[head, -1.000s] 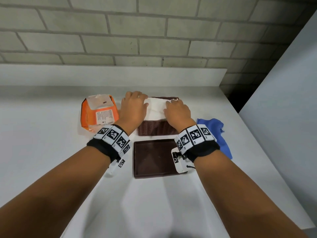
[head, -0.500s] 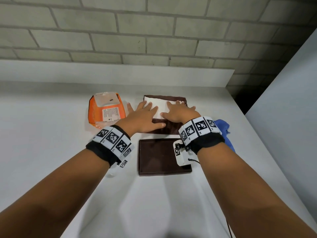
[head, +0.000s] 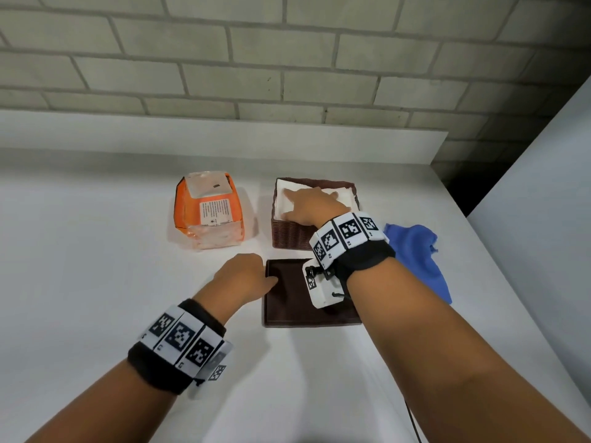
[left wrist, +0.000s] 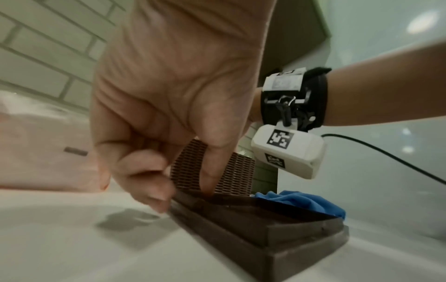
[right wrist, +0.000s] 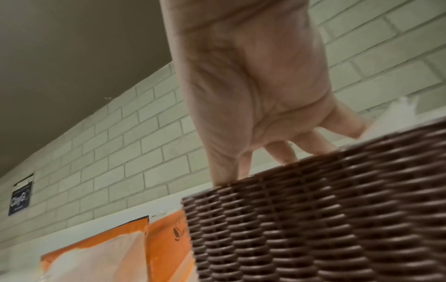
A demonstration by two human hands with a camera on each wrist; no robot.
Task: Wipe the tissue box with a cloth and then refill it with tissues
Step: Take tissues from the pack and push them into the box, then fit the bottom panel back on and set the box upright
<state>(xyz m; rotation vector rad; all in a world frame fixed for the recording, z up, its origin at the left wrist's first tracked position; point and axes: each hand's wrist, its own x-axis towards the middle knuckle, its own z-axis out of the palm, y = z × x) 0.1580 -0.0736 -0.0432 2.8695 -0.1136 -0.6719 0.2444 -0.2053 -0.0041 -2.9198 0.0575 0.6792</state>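
Observation:
The brown woven tissue box (head: 297,235) (right wrist: 313,219) stands on the white counter, filled with white tissues (head: 284,196). My right hand (head: 303,203) (right wrist: 277,152) lies flat on the tissues, fingers straight and reaching down inside the box. The flat brown lid (head: 287,308) (left wrist: 265,219) lies just in front of the box. My left hand (head: 268,279) (left wrist: 183,192) pinches the lid's left edge, thumb on top and curled fingers (left wrist: 154,194) against the outer side. The blue cloth (head: 415,251) (left wrist: 301,202) lies crumpled to the right of the box.
An orange tissue pack (head: 209,215) (right wrist: 108,253) sits left of the box. A brick wall with a white ledge (head: 224,135) runs behind the counter. A white panel (head: 543,187) closes off the right side. A black cable (left wrist: 386,152) trails from my right wrist.
My left hand has left the tissues in the box and come back to the lid's left edge. My right hand stays pressed on the tissues.

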